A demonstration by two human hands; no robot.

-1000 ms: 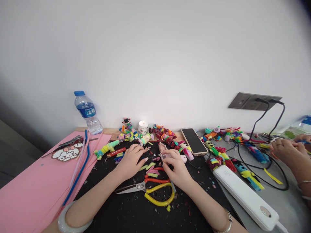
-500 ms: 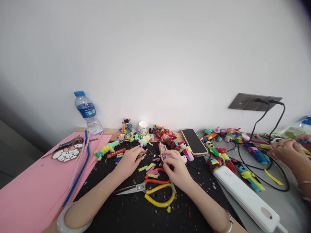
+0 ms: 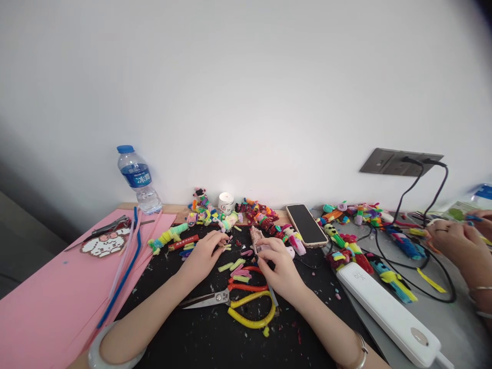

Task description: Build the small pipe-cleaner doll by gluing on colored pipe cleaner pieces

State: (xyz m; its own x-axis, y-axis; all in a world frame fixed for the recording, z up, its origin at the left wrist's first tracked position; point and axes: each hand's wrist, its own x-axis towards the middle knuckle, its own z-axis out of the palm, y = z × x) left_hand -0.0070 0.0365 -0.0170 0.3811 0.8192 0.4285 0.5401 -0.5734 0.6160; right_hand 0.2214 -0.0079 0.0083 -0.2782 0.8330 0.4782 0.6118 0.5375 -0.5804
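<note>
My left hand (image 3: 207, 251) is closed in a pinch on a short piece of pipe cleaner (image 3: 229, 239), which barely shows at the fingertips. Across a small gap, my right hand (image 3: 279, 264) has its thumb and index finger pressed together; what lies between them is too small to make out. Cut yellow-green pieces of pipe cleaner (image 3: 241, 279) and pink ones (image 3: 240, 270) lie between the hands. Below them rest large scissors (image 3: 219, 298) with red and yellow handles, blades pointing left. A brownish-pink pointed thing (image 3: 255, 235) lies just beyond my right fingers.
Pipe-cleaner dolls (image 3: 265, 218) line the wall side, beside a white paper cup (image 3: 226, 201) and a phone (image 3: 306, 225). A bottle (image 3: 138, 179) stands left, near blue pipe cleaner (image 3: 119, 289). At right are a white power bank (image 3: 388, 312), black cables (image 3: 453, 277) and another person's hands (image 3: 457, 243).
Both my hands stay nearly in place, with only slight finger motion. The view has shifted a little. At the far right, the other person's hands have moved slightly.
</note>
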